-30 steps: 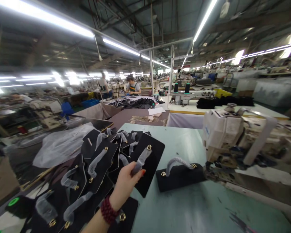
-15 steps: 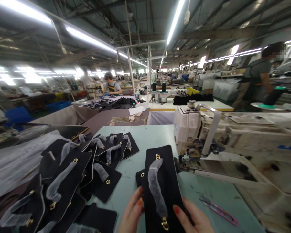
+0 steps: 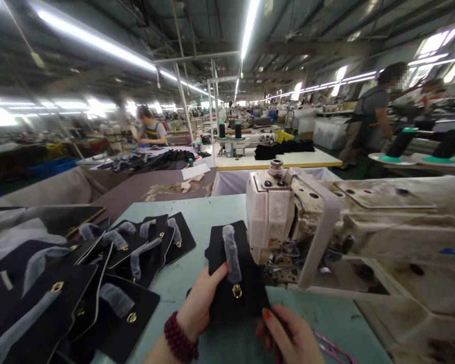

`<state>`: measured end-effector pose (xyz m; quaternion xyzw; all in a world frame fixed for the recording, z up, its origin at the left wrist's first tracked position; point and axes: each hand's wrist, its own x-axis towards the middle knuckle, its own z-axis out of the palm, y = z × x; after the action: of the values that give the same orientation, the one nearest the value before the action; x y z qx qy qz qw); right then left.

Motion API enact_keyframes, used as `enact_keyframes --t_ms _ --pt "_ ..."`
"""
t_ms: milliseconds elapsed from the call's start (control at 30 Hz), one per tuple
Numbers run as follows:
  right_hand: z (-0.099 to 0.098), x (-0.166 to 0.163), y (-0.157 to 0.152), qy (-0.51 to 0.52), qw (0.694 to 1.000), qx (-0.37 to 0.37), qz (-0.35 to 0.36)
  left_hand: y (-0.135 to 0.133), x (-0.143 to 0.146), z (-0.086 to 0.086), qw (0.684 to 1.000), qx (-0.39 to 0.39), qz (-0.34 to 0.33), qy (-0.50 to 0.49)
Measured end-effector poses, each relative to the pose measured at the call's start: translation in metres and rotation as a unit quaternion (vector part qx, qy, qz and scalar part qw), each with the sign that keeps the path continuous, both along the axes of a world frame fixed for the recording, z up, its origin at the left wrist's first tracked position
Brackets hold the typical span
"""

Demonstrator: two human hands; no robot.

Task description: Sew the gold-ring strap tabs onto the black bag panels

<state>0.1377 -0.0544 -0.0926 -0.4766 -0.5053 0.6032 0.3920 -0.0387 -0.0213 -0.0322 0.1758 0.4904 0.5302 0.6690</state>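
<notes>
I hold a black bag panel [image 3: 235,275] with a wrapped handle and a gold ring flat on the pale green table [image 3: 212,212]. My left hand [image 3: 200,303], with a dark red bead bracelet at the wrist, grips the panel's left edge. My right hand [image 3: 288,336] pinches its lower right corner. The panel's far end lies close to the head of the cream sewing machine [image 3: 284,212].
A heap of similar black panels [image 3: 98,268] with wrapped handles covers the table's left side. Pink thread snips [image 3: 335,349] lie by my right hand. Other people work at tables behind; one stands at the far right [image 3: 367,116].
The panel has slid forward toward the sewing machine head. My left hand now grips its left edge higher up, and my view has turned a little to the right.
</notes>
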Motion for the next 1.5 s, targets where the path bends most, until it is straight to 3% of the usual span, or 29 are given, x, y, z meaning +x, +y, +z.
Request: enact_keyframes --t_ms 267,700,767,867,1000,1500 --pt "0.003 -0.017 0.021 0.121 0.989 -0.015 -0.086 0.041 -0.004 0.004 0.997 0.020 -0.069 0.032" --pt "0.009 -0.029 0.019 0.147 0.978 -0.018 -0.144 0.051 -0.010 -0.001 0.993 0.013 -0.100 0.059" --pt "0.008 -0.031 0.019 0.143 0.978 -0.013 -0.150 0.050 -0.015 0.001 0.990 0.037 -0.132 0.042" --pt "0.006 -0.032 0.019 0.141 0.977 -0.015 -0.160 0.049 -0.024 0.007 0.966 0.110 -0.234 0.016" --pt "0.007 -0.034 0.019 0.151 0.974 -0.025 -0.167 0.052 -0.032 0.012 0.937 0.139 -0.316 0.054" --pt "0.020 -0.039 0.026 0.106 0.975 -0.022 -0.196 0.062 -0.041 0.005 0.925 0.173 -0.312 0.129"
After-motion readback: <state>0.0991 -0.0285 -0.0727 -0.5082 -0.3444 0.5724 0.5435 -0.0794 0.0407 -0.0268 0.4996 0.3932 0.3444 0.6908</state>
